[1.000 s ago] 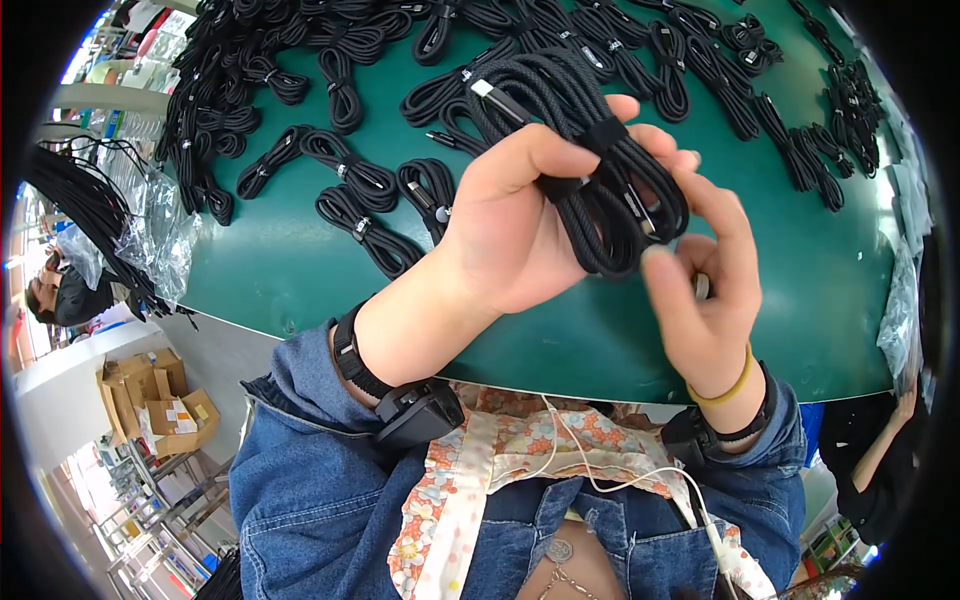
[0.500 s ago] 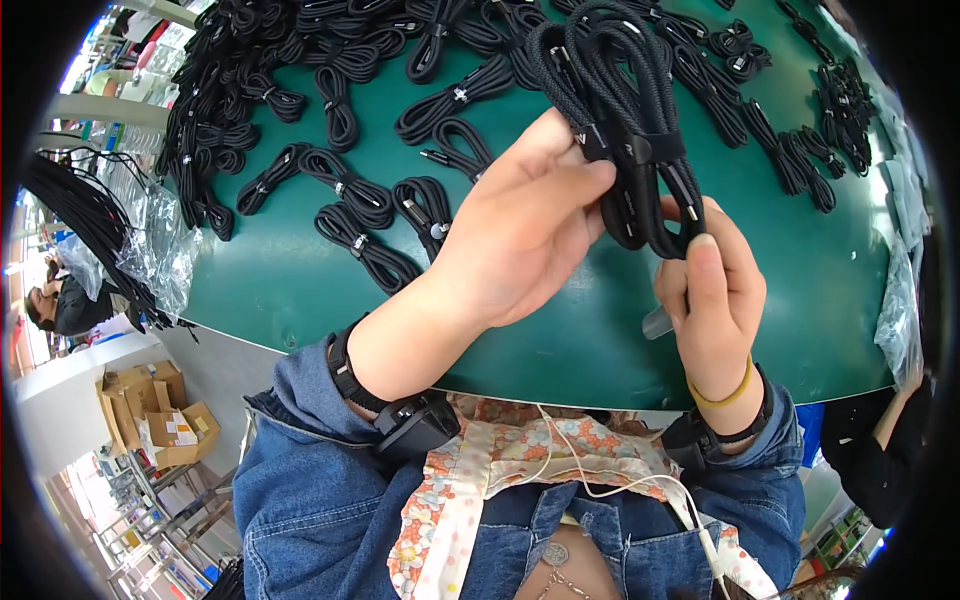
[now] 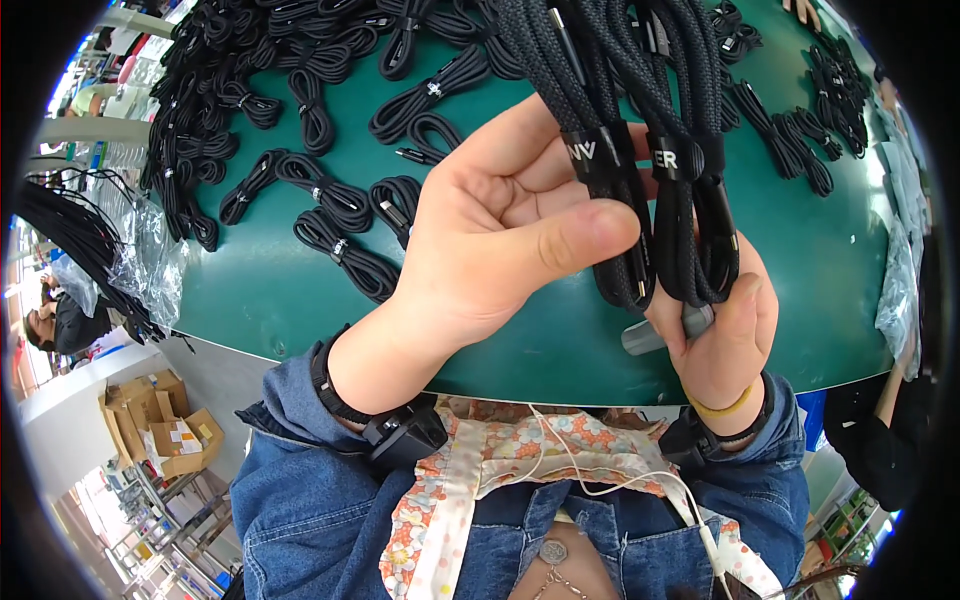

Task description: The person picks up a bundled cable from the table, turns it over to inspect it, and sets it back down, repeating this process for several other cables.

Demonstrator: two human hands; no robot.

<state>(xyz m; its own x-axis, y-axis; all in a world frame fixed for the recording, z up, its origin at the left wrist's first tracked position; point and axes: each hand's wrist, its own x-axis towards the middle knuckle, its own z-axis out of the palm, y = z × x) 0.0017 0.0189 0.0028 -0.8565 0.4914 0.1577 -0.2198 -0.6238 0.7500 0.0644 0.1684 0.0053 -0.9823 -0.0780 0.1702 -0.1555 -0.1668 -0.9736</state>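
Two coiled black braided cables hang side by side in front of me, each bound with a black strap. My left hand (image 3: pixel 480 240) is closed on the left coiled cable (image 3: pixel 618 195), with the thumb across its front and fingers behind. My right hand (image 3: pixel 735 330) grips the lower loop of the right coiled cable (image 3: pixel 676 215); its fingers are partly hidden behind the loop. A grey rounded object (image 3: pixel 643 338), its kind unclear, sticks out from the right hand's fingers. Below the cables' metal plugs, the green table (image 3: pixel 540 365) shows.
Many coiled black cables (image 3: pixel 340 255) lie across the table, piled thickest at the far left. More coils (image 3: pixel 785 135) lie at the right. Clear plastic bags (image 3: pixel 150 255) and long loose cables (image 3: pixel 75 215) hang at the left edge. Cardboard boxes (image 3: pixel 165 425) stand beyond; another person's arm (image 3: pixel 885 405) shows at the right.
Both coiled cables have come closer and lower, and have parted slightly, their straps now facing me. My left thumb has slid across the left one. More of the grey object shows.
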